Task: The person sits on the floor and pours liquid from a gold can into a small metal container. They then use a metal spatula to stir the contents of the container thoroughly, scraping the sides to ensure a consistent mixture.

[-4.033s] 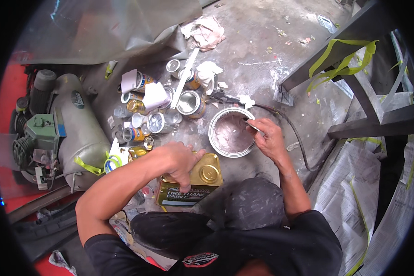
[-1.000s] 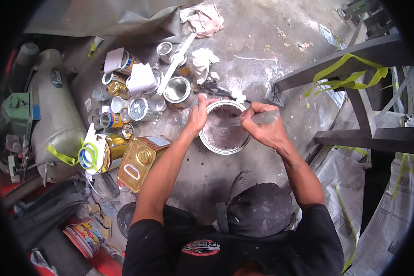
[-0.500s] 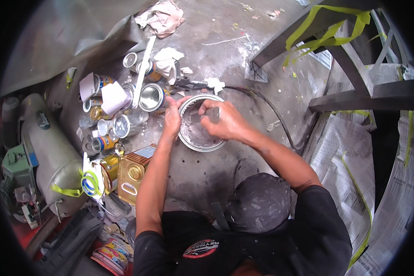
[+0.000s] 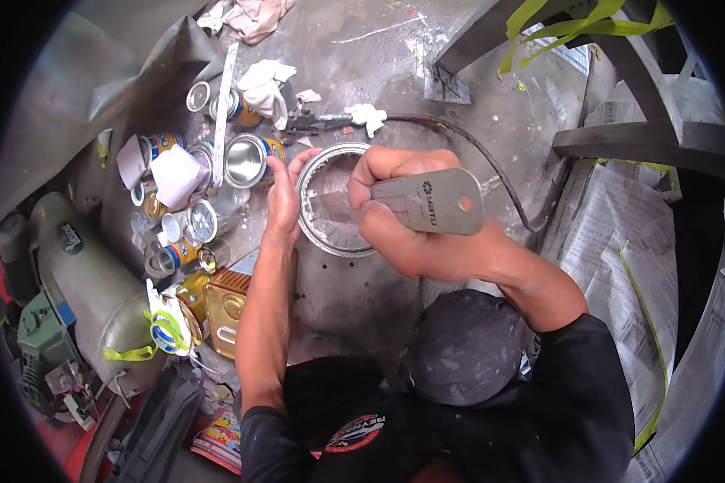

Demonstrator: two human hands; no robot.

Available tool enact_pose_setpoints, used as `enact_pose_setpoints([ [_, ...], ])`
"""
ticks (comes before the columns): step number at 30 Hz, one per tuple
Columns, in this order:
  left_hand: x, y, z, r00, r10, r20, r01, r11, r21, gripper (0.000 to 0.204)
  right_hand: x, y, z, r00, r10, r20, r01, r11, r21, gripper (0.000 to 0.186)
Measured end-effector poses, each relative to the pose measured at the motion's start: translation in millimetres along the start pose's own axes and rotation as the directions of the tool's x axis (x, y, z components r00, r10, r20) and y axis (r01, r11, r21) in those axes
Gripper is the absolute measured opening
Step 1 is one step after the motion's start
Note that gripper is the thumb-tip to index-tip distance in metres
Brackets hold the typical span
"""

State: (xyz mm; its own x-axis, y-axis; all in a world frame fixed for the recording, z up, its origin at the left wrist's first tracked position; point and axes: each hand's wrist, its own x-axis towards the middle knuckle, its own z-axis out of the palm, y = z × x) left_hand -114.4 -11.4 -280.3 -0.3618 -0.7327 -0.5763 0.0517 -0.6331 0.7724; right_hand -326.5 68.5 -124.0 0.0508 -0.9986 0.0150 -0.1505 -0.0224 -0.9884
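Note:
A round metal can (image 4: 342, 248) with grey, smeared inner walls stands on the floor in front of me. My left hand (image 4: 282, 203) is closed around its left side, the fingers at the outer wall by the rim. A putty knife (image 4: 445, 203) with a flat grey handle and a hole at its end is pinched in my right hand (image 4: 415, 245). Its blade points left and reaches over the can's opening. My right fingers cover part of the knife and the can's right side. Just left of the can lies an open, shiny tin (image 4: 246, 161).
Several tins and cups crowd the left, with a white stick (image 4: 224, 113) across them. A gold rectangular can (image 4: 222, 312) is beside my left forearm. Farther left lies a compressor tank (image 4: 97, 282). A black hose (image 4: 483, 149) curves behind the can. Newspaper sheets (image 4: 604, 266) and a dark metal frame (image 4: 620, 145) are on the right.
My right hand has turned and lifted, so the putty knife's handle now shows above it. My left hand stays at the can. The whole view has shifted slightly.

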Motion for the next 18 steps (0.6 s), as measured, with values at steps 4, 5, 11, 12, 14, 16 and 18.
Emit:
enact_pose_setpoints([
  [4, 5.7, -5.8, -4.0, 0.999, 0.031, -0.007, -0.031, 0.999, 0.028, 0.082, 6.9, 35.5, 19.1, 0.999, 0.034, 0.032, -0.032, 0.998, -0.053, 0.009],
  [5, 6.8, -5.9, -5.6, 1.0, 0.03, -0.008, -0.03, 0.999, 0.041, 0.082, 9.0, 47.0, 24.0, 0.997, 0.057, 0.047, -0.055, 0.997, -0.045, 0.01],
  [11, 6.1, 0.5, 4.0, 1.0, 0.005, -0.008, -0.004, 0.993, 0.116, 0.086, 5.6, 94.6, 39.9, 0.997, 0.05, 0.051, -0.042, 0.987, -0.158, 0.009],
  [12, 6.2, -1.1, 4.2, 1.0, 0.017, -0.019, -0.014, 0.991, 0.133, 0.086, 4.1, 91.2, 35.0, 0.993, 0.116, 0.024, -0.112, 0.986, -0.124, 0.009],
  [14, 8.7, -5.5, 2.4, 0.998, 0.044, -0.042, -0.037, 0.986, 0.164, 0.086, -0.5, 73.8, 13.7, 0.969, 0.245, -0.017, -0.246, 0.968, -0.052, 0.011],
  [16, 7.4, -6.1, -0.5, 0.999, 0.042, -0.006, -0.041, 0.991, 0.125, 0.085, -3.8, 31.2, -14.6, 0.987, 0.144, -0.066, -0.145, 0.989, -0.01, 0.012],
  [18, 5.5, -1.7, 0.8, 1.0, 0.031, -0.002, -0.031, 0.993, 0.114, 0.085, -3.9, -1.1, -31.8, 0.995, 0.099, -0.013, -0.099, 0.995, 0.0, 0.011],
])
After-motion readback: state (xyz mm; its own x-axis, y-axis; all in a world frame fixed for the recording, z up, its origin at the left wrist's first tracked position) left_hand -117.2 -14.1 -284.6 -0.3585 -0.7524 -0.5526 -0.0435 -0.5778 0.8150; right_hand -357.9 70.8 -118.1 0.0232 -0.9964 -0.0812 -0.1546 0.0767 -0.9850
